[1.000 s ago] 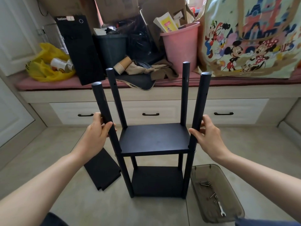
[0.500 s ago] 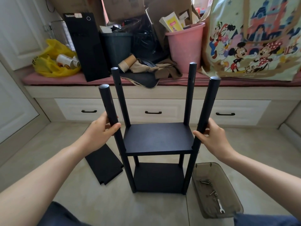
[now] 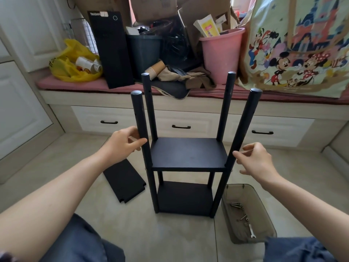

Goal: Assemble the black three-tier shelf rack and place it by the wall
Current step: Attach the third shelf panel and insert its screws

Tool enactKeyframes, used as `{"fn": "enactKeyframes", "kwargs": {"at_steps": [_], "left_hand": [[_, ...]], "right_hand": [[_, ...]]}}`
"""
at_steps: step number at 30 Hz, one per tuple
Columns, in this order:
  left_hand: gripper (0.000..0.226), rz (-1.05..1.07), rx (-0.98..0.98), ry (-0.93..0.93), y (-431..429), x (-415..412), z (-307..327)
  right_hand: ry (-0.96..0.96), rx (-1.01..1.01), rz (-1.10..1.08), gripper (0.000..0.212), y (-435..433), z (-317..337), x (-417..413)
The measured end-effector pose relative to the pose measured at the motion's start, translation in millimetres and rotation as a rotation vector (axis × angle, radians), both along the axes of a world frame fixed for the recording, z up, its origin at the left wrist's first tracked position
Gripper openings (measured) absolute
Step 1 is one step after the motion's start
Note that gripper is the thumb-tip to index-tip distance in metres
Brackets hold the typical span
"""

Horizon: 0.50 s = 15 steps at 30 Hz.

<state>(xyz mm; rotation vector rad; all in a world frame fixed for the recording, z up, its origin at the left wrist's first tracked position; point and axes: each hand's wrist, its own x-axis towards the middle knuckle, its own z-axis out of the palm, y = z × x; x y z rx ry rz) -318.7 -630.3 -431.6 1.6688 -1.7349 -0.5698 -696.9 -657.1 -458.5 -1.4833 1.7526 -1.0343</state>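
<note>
Our rack stands on the floor before the drawers, two shelves fitted. Our left hand wraps the front-left post, its fingertips hidden behind. Our right hand, fingers loose, just touches the front-right post. Our forearm covers part of the loose panel.

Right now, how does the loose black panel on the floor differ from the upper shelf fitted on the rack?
The loose panel lies flat on the floor, left of the rack; the upper shelf sits raised between four poles. The loose panel's visible corner notches are empty; the upper shelf's corners each hold a pole. Both are black, rectangular boards.
</note>
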Motion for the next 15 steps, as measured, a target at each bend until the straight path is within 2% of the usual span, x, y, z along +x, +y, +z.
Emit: {"fn": "enactKeyframes", "kwargs": {"at_steps": [4,10,15], "left_hand": [[0.006,0.001,0.054,-0.068,10,12,2],[0.015,0.090,0.096,0.010,22,56,7],[0.013,0.083,0.299,-0.051,30,95,-19]], "right_hand": [[0.082,0.040,0.032,0.031,15,-11,15],[0.266,0.085,0.236,0.031,19,-42,69],[0.370,0.171,0.440,0.025,18,-70,126]]}}
